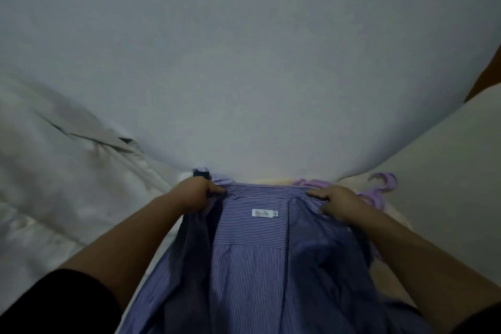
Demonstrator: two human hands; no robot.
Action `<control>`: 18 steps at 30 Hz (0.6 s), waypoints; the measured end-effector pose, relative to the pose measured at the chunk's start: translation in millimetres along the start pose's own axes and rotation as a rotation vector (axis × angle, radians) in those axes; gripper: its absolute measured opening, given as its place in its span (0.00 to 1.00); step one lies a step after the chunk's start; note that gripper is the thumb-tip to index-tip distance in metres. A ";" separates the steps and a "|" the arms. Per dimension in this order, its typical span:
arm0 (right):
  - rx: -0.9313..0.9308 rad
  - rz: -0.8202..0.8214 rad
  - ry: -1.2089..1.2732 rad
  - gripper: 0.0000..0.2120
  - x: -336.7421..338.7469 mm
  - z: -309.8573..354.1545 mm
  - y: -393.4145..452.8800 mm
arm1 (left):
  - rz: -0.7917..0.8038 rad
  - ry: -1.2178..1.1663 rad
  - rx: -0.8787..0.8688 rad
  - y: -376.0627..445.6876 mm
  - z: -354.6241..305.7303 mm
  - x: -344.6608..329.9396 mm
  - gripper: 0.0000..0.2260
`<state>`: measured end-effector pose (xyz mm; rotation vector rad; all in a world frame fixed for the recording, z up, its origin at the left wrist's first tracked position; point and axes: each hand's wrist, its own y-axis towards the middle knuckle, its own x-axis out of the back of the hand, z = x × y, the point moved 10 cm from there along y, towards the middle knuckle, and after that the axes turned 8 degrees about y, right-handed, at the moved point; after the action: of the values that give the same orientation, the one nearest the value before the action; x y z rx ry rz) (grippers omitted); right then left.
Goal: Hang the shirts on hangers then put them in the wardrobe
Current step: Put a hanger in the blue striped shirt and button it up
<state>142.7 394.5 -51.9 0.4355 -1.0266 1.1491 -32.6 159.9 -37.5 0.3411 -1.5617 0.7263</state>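
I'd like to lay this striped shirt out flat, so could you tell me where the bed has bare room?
The broad sheet beyond the striped shirt lies bare, bordered on the left by the rumpled white shirt and on the right by the bed edge. It is crowded near the right hand, where lilac hangers lie.

Two bare arms reach out from the bottom of the view. The left hand (193,195) and the right hand (337,202) have no rings, no watch and no gloves. The left arm has a short black sleeve (54,304) up near the shoulder. A bit of dark sleeve (479,317) shows at the right corner too. The forearms are bare down to the wrists.
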 end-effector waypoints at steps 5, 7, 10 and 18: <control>-0.063 0.092 -0.011 0.28 -40.3 -33.6 51.6 | 0.052 -0.129 0.035 50.7 14.8 -54.4 0.23; -0.037 0.127 -0.050 0.27 -55.6 -38.1 65.0 | 0.052 -0.181 0.035 62.3 17.7 -68.8 0.22; -0.028 0.169 -0.132 0.26 -75.6 -46.8 78.8 | 0.056 -0.241 0.044 74.7 21.3 -89.2 0.21; 0.050 0.084 -0.053 0.23 -94.1 -56.9 84.3 | -0.011 -0.533 0.176 84.3 31.7 -118.3 0.19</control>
<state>87.9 419.5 -176.6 0.4676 -1.0723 1.2457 -92.3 179.7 -172.3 0.7173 -1.9955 0.8075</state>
